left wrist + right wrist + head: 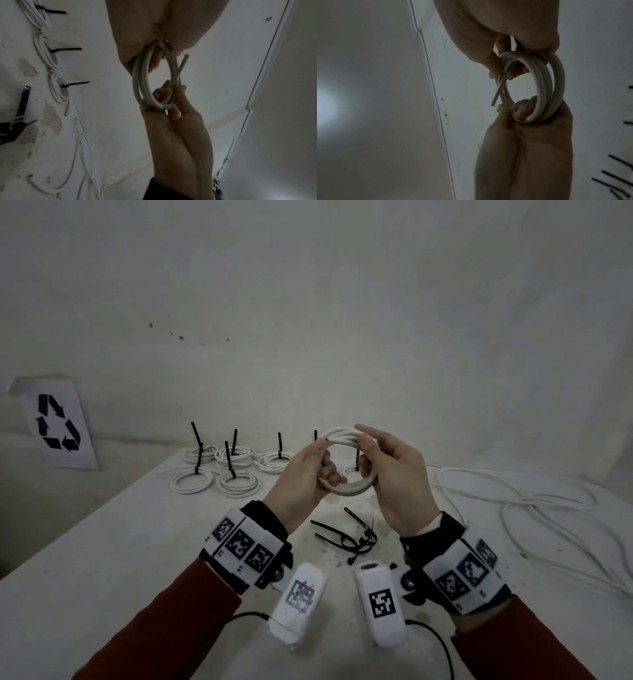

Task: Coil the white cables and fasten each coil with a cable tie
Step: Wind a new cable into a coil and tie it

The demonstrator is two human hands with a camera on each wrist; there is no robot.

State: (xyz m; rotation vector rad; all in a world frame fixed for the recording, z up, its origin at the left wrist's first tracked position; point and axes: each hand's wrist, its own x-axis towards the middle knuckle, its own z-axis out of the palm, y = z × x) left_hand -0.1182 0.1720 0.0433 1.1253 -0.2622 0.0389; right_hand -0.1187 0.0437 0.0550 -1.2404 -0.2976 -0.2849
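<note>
Both hands hold white coil (346,467) up over table (137,542): left hand (305,474) fingers curled thru the loop, right hand (394,474) pinching opp. side. Risk: loose cable end (182,63) sticks out, coil prob springs open if grip eases before tie. Spare cable ties (352,534) lie just below; tied coils (219,470) behind, loose cables (534,508) to the right, room in front.

both hands raised together, left hand (310,474) and right hand (394,474) curled, gripping

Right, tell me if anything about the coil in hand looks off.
One cut end of the white cable coil sticks out loose from the loops, untucked. No black cable tie is on it yet; the left hand and right hand hold it.
</note>
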